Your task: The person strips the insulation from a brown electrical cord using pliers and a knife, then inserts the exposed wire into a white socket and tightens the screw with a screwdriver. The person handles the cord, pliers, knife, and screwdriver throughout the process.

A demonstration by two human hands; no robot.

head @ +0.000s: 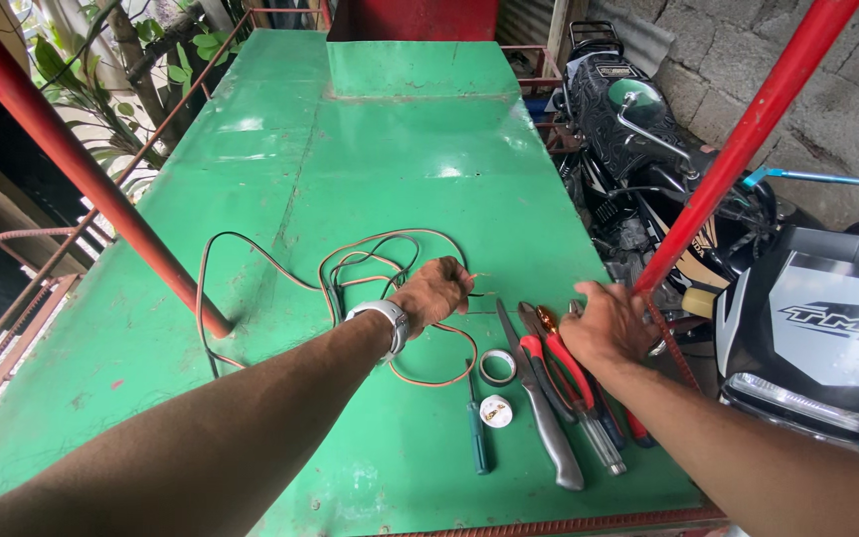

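Surface green metal table | left hand fingers gripping wire | right hand fingers spread

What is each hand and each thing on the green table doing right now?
left hand: closed on the wire
wire: loosely coiled, lying on the table
right hand: open, fingers spread over the tools, holding nothing
red-handled pliers: lying flat, partly under the right hand
knife: lying flat
tape roll: lying flat
screwdriver: lying flat
green table: bare at the far end
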